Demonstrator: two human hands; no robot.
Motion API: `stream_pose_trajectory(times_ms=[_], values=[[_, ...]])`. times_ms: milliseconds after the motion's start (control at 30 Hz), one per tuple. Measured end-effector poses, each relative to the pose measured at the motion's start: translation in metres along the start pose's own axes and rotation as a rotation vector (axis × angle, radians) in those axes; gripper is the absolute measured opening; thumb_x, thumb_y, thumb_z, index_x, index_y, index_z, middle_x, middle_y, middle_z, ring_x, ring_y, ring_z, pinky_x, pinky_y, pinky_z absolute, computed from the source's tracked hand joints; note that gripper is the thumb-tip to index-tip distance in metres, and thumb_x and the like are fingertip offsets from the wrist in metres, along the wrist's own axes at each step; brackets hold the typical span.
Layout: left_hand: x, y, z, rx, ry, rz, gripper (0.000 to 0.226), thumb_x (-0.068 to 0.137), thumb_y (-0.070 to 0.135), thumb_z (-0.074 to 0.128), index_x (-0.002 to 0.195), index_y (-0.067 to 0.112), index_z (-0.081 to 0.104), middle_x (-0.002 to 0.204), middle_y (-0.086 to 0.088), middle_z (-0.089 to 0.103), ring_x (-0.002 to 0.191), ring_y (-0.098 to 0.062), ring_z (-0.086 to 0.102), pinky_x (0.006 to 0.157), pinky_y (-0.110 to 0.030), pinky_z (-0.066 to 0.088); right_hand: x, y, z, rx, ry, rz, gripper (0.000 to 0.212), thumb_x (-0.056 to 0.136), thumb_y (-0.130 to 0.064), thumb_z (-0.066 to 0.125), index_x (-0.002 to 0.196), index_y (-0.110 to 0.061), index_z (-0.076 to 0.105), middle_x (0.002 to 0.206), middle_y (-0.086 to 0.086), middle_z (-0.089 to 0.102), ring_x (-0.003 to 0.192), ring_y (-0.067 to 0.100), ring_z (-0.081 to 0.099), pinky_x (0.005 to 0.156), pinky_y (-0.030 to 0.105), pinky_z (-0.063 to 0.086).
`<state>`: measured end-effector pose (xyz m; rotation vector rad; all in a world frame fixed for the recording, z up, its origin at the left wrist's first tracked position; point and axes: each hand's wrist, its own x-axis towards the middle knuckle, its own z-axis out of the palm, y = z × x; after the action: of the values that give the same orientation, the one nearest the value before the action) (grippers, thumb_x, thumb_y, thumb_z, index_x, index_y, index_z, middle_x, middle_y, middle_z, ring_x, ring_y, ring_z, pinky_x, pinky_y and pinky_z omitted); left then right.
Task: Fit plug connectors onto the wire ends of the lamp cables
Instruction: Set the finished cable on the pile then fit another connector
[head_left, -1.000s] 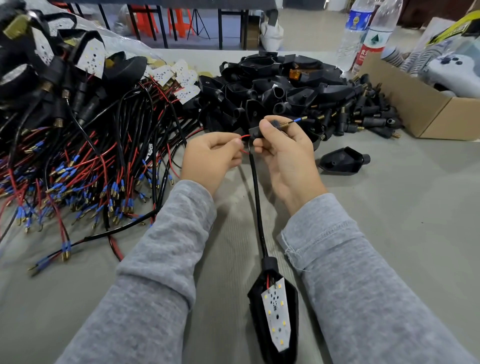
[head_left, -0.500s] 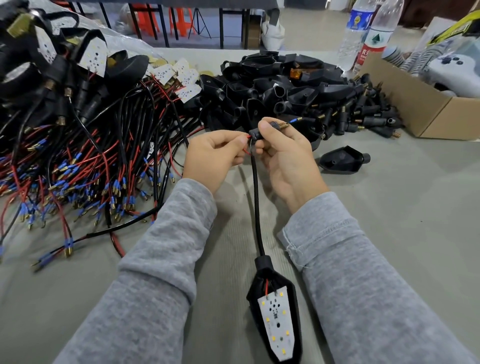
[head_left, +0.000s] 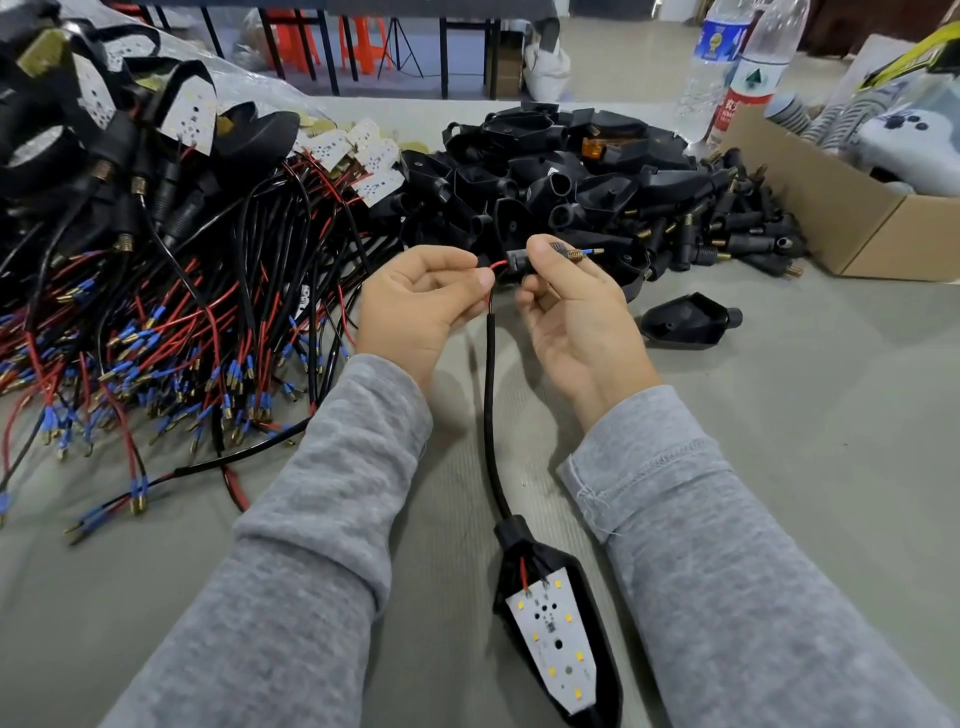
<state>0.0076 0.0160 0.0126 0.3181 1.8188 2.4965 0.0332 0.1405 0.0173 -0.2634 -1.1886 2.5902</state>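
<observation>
The plug is held above the table between the hands, pinched by the right hand, with a blue-tipped wire end already poking out its far side. The left hand pinches the red wire just behind it. Pushed askew, that thin wire could kink or miss the bore; a loose pinch could let the cable drag the plug off.

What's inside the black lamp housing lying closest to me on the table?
The lamp housing holds a white LED board with small yellow LEDs; a red wire runs to its top edge. Whatever lies beneath the board is covered.
</observation>
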Motion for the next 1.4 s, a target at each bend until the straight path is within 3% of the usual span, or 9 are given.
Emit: stream_pose_trajectory(times_ms=[333, 500, 600, 667, 800, 1000, 1133, 1267, 1400], values=[[-0.0031, -0.0037, 0.0039, 0.370, -0.099, 0.233, 0.029, 0.079, -0.010, 0.070, 0.077, 0.019, 0.063, 0.065, 0.005, 0.064, 0.061, -0.005, 0.060, 0.065, -0.019, 0.052, -0.0038, 0.0021, 0.0032, -0.232, -0.008, -0.076, 0.009, 0.090, -0.001, 0.065, 0.086, -0.009, 0.067, 0.066, -0.001, 0.054, 0.056, 0.008, 0.042, 0.056, 0.016, 0.042], [-0.0037, -0.0038, 0.0054, 0.329, -0.055, 0.156, 0.021, 0.082, -0.001, 0.072, 0.086, 0.016, 0.060, 0.068, 0.004, 0.069, 0.064, -0.010, 0.064, 0.071, -0.027, 0.056, -0.0022, 0.0004, 0.0008, -0.202, -0.005, -0.065, 0.013, 0.092, -0.006, 0.065, 0.081, -0.011, 0.065, 0.057, -0.006, 0.057, 0.053, 0.007, 0.045, 0.056, 0.018, 0.044], [-0.0032, -0.0037, 0.0054, 0.488, -0.050, 0.094, 0.009, 0.088, 0.014, 0.069, 0.082, 0.021, 0.066, 0.073, 0.005, 0.068, 0.069, -0.004, 0.062, 0.073, -0.021, 0.051, -0.0003, -0.0002, -0.0011, -0.178, 0.013, -0.050, 0.010, 0.093, -0.008, 0.065, 0.084, -0.012, 0.065, 0.061, -0.005, 0.058, 0.053, 0.006, 0.047, 0.058, 0.020, 0.045], [-0.0028, -0.0035, 0.0045, 0.565, -0.097, 0.057, 0.018, 0.091, 0.015, 0.064, 0.074, 0.019, 0.069, 0.068, 0.008, 0.067, 0.065, -0.001, 0.060, 0.070, -0.018, 0.047, 0.0010, -0.0012, -0.0018, -0.147, 0.025, -0.047, 0.008, 0.094, -0.009, 0.064, 0.085, -0.011, 0.065, 0.063, -0.004, 0.058, 0.053, 0.007, 0.047, 0.057, 0.020, 0.044], [-0.0036, 0.0002, 0.0043, 0.500, -0.163, 0.010, 0.021, 0.092, 0.009, 0.061, 0.074, 0.016, 0.070, 0.062, 0.010, 0.066, 0.056, 0.002, 0.058, 0.055, -0.009, 0.042, 0.0024, -0.0026, -0.0031, -0.136, 0.041, -0.040, 0.006, 0.093, -0.012, 0.065, 0.091, -0.006, 0.064, 0.061, -0.003, 0.054, 0.052, 0.008, 0.047, 0.054, 0.021, 0.043], [-0.0036, -0.0019, 0.0044, 0.420, -0.217, -0.022, 0.014, 0.088, 0.005, 0.067, 0.078, 0.016, 0.068, 0.066, 0.006, 0.071, 0.064, -0.006, 0.061, 0.061, -0.018, 0.050, 0.0009, -0.0022, -0.0037, -0.205, 0.006, -0.041, 0.007, 0.094, -0.010, 0.063, 0.087, -0.008, 0.062, 0.062, -0.001, 0.051, 0.049, 0.009, 0.045, 0.050, 0.022, 0.043], [-0.0019, -0.0046, 0.0031, 0.324, -0.109, 0.019, 0.016, 0.083, 0.002, 0.073, 0.081, 0.015, 0.063, 0.064, 0.004, 0.071, 0.057, -0.005, 0.063, 0.059, -0.017, 0.050, 0.0010, 0.0001, -0.0028, -0.352, -0.003, -0.068, 0.017, 0.093, -0.012, 0.065, 0.077, -0.012, 0.060, 0.060, -0.003, 0.052, 0.049, 0.010, 0.044, 0.053, 0.022, 0.040], [-0.0006, -0.0055, 0.0014, 0.308, -0.076, 0.083, 0.025, 0.081, 0.002, 0.074, 0.088, 0.016, 0.055, 0.065, 0.004, 0.071, 0.062, -0.008, 0.064, 0.066, -0.018, 0.052, 0.0007, 0.0008, -0.0038, -0.448, -0.005, -0.051, 0.013, 0.095, -0.020, 0.063, 0.090, -0.008, 0.064, 0.066, 0.001, 0.056, 0.050, 0.009, 0.047, 0.053, 0.021, 0.041], [-0.0027, -0.0022, 0.0060, 0.315, -0.071, 0.003, 0.007, 0.091, 0.013, 0.066, 0.090, 0.016, 0.060, 0.070, -0.001, 0.070, 0.070, -0.018, 0.065, 0.062, -0.026, 0.052, 0.0012, 0.0004, -0.0017, -0.353, 0.003, -0.037, 0.014, 0.097, -0.018, 0.060, 0.094, -0.005, 0.062, 0.058, -0.004, 0.057, 0.047, 0.009, 0.048, 0.050, 0.020, 0.041]])
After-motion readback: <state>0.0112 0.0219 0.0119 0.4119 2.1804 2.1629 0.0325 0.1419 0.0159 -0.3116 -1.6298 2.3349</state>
